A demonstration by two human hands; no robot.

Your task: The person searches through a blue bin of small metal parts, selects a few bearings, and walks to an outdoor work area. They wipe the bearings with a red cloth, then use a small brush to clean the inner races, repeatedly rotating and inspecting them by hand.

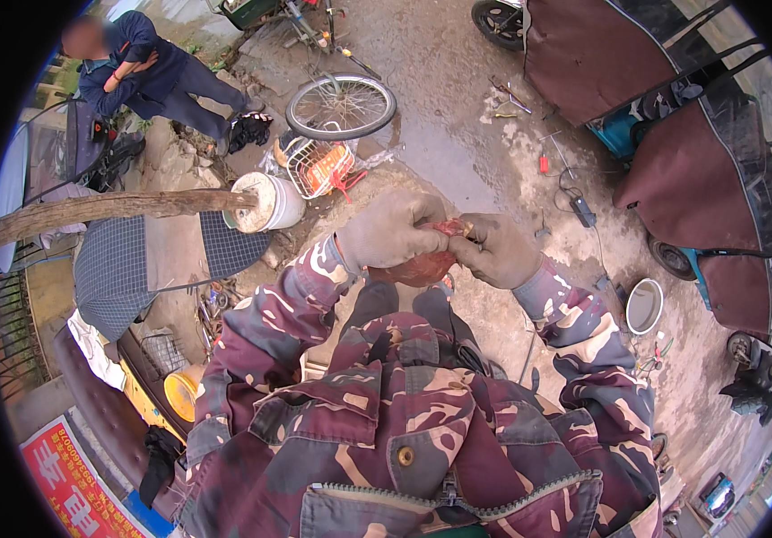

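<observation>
Both of my hands wear grey-brown work gloves and meet in front of my chest. Between them is a reddish-brown, rounded, bag-like thing [414, 269] with a crumpled upper end; its exact kind I cannot make out. My left hand [390, 231] is closed on its left side and top, the fingers bent over it. My right hand [500, 251] pinches the crumpled end from the right, thumb and fingers together. The body of the thing bulges out below the left glove, which hides part of it.
Ahead lies a bicycle wheel [341, 106] beside a white wire basket [318, 169] and a white bucket [269, 202]. A wooden post [108, 211] and a dark checked umbrella [121, 264] stand left. A person [157, 72] stands far left. Covered vehicles [700, 188] and a white basin [644, 306] are right.
</observation>
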